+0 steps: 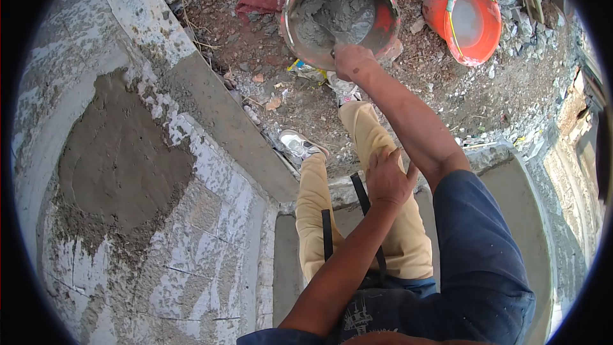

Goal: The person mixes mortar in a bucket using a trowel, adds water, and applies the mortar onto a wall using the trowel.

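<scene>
Rubble (450, 103) lay around. Right hand (354, 62) was closed round trowel (333, 34), blade in bucket (385, 22) mortar (314, 5). Left hand (388, 180) spread on leg (410, 237), holding nothing visible. Overfull scoop could have spilled.

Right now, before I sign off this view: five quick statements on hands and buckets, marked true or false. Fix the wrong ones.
1. The right hand is at the big bucket. True.
2. The left hand is over the right trouser leg. True.
3. The big bucket is empty. False: it holds grey wet mix.
4. The orange bucket holds cloudy liquid. True.
5. The orange bucket is left of the big bucket in the picture. False: it is to the right.
</scene>
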Demonstrator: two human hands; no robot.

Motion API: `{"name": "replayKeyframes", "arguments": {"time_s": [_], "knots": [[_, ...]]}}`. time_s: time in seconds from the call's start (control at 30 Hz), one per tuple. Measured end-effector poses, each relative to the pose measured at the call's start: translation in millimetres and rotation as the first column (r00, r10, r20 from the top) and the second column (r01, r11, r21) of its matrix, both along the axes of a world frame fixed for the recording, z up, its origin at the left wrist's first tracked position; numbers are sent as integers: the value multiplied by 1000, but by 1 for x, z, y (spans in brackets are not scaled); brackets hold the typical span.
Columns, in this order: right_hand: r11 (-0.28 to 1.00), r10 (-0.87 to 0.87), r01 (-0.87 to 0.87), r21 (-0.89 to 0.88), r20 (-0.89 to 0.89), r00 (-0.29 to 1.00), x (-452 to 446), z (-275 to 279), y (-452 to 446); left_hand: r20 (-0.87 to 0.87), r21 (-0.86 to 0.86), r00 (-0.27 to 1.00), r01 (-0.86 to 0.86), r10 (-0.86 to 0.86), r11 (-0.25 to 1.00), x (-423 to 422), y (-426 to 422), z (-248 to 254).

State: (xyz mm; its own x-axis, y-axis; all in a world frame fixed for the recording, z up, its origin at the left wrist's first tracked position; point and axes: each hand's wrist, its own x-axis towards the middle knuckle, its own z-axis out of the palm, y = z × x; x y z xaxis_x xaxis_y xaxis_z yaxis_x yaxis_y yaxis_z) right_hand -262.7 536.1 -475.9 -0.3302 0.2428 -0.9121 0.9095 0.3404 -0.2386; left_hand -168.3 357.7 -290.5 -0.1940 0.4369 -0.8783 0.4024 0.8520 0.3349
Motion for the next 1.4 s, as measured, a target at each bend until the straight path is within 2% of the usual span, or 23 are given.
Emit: {"name": "replayKeyframes", "arguments": {"time_s": [0.07,0.17,0.27,0.37,0.47,0.57,0.67,0.77,0.87,0.97,1.07,1.13,1.2,1.3,1.4], "knots": [[1000,4,-4,24,-1,1000,26,24,24,-13,14,999,-34,34,999,0,2,2],[956,-228,210,206,65,971,34,44,54,-23,49,998,-59,60,997,1,-1,2],[920,-353,345,186,10,935,17,-19,33,-9,58,1000,10,-10,998,3,-5,0],[975,-204,204,86,-10,979,6,-25,10,-39,64,999,21,-19,998,3,-7,0],[991,136,-136,-15,-5,991,25,49,42,4,36,997,-72,72,997,-7,6,10],[995,10,-16,95,62,998,36,72,65,-5,62,998,-58,58,996,-6,4,8],[941,-274,247,232,93,957,47,-17,58,-24,77,998,-54,56,996,-3,1,6],[983,-144,137,122,43,989,25,-48,8,-29,100,999,-20,23,995,-1,-1,3],[992,122,-122,13,36,992,49,17,21,-3,54,999,-35,35,998,-6,5,8],[976,167,-173,132,59,984,66,63,55,-22,91,998,-48,51,995,-6,3,6],[950,-100,87,299,27,995,69,14,78,-6,101,998,-67,68,993,-3,1,3],[946,-156,150,287,-1,988,45,-31,61,-13,94,999,-45,46,995,-2,3,6],[969,-86,96,228,-54,995,8,-35,38,-26,92,999,-36,39,995,-4,4,4],[970,215,-195,143,-140,966,19,12,40,-5,91,999,-32,33,995,-4,7,6],[964,240,-234,128,-31,970,40,59,60,-8,66,999,-47,48,997,-7,11,8]]}}
